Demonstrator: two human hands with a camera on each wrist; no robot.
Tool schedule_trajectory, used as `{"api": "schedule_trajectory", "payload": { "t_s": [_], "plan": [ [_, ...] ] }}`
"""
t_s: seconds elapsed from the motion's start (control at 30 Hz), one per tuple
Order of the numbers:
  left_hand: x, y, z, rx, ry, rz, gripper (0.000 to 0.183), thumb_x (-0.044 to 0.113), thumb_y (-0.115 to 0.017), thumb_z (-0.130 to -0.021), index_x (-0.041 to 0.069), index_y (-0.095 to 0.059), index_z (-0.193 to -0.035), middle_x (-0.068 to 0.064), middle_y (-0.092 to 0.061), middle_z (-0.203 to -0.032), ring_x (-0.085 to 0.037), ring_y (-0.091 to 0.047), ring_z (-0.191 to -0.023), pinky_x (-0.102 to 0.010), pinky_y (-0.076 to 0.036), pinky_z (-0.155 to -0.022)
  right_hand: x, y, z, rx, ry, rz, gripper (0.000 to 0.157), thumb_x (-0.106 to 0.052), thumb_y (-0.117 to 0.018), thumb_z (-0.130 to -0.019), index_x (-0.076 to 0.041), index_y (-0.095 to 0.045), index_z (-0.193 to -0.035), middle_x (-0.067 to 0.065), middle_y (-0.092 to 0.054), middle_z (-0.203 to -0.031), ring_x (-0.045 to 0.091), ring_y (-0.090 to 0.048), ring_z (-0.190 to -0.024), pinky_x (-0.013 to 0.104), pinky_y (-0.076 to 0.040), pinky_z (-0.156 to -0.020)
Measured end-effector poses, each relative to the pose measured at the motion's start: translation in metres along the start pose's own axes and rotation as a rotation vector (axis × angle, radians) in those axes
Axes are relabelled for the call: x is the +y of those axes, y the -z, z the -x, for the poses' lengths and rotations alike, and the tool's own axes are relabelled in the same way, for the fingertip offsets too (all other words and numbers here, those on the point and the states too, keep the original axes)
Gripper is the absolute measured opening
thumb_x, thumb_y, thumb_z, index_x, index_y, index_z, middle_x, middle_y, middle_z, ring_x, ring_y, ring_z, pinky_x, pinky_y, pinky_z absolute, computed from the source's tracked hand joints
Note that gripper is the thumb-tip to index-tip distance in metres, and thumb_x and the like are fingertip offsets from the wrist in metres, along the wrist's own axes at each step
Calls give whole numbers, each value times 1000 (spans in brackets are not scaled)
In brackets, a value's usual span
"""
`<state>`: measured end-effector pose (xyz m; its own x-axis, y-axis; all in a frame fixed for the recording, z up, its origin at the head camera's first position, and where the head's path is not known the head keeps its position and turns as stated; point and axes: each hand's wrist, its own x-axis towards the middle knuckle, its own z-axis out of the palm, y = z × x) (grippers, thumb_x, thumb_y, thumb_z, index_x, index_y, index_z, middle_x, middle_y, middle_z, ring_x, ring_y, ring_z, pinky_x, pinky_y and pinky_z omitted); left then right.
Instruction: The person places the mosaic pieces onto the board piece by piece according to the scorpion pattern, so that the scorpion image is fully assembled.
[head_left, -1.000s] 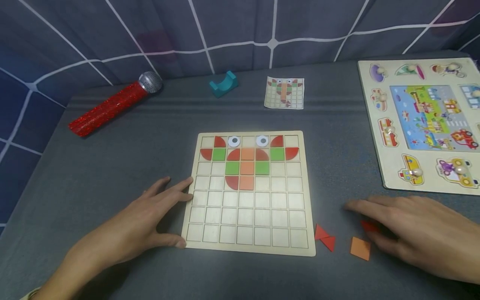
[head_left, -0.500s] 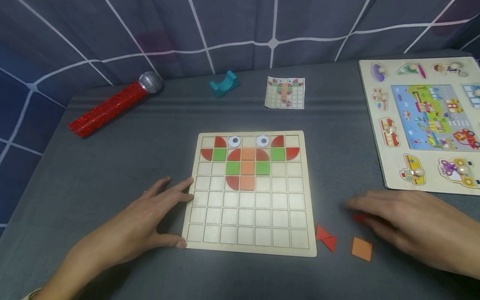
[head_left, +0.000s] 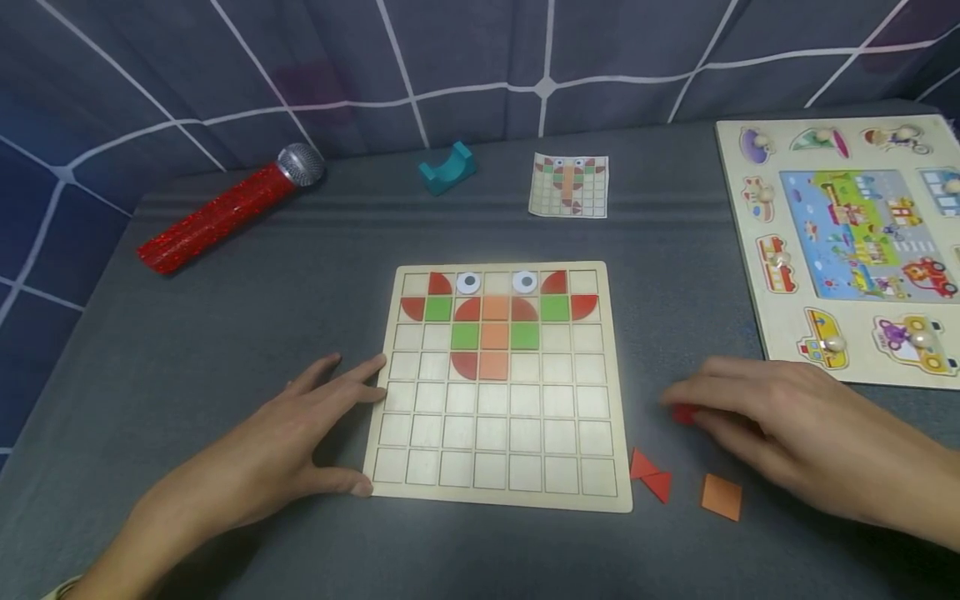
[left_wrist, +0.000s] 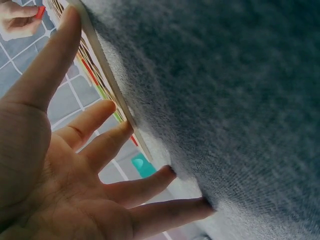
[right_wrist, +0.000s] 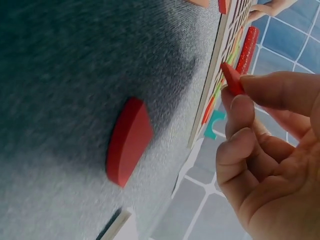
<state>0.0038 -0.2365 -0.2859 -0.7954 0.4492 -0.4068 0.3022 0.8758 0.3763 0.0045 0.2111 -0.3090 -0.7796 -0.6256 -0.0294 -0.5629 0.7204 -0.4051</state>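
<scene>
A wooden grid board [head_left: 491, 427] lies flat on the table, its upper rows holding red quarter-circles, green and orange squares and two eye tiles [head_left: 468, 283]. Along its left edge rests my left hand [head_left: 281, 437], fingers spread, thumb at the near corner. Right of the board, my right hand [head_left: 780, 425] pinches a red tile [right_wrist: 232, 78] between thumb and fingertips; the fingers partly cover its shape. A second red tile with one curved side [right_wrist: 129, 142] lies on the table below this hand, hidden in the head view.
Two red triangles [head_left: 649, 475] lie beside the board's near right corner, an orange square [head_left: 722, 497] right of them. Behind are a small printed pattern card [head_left: 568, 187], a teal arch block [head_left: 448, 169] and a red microphone [head_left: 225, 212]. A knobbed picture puzzle [head_left: 757, 333] stands far right.
My right hand has shifted left and away from me, toward the board, carrying the red tile. The left hand stays at the board's edge.
</scene>
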Motion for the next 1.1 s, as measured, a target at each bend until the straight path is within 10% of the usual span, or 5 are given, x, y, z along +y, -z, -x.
{"api": "schedule_trajectory", "payload": {
  "t_s": [0.3, 1.1],
  "plan": [
    [1, 0, -2, -7, 23, 6, 89, 56, -85, -64, 31, -48, -142, 3, -31, -158, -52, -20, -141, -77, -33, -91, -17, 3, -19, 95, 4, -99, 36, -15, -85, -77, -31, -68, -105, -27, -53, -77, -7, -46, -62, 19, -41, -54],
    [2, 0, -1, 10, -8, -1, 85, 52, -88, -63, 29, -53, -137, 3, -30, -159, -52, -21, -140, -77, -30, -94, -48, 8, -100, -42, 47, -324, 20, -12, -77, -85, -22, -72, -102, -14, -58, -72, 7, -51, -62, 29, -43, -56]
  ]
}}
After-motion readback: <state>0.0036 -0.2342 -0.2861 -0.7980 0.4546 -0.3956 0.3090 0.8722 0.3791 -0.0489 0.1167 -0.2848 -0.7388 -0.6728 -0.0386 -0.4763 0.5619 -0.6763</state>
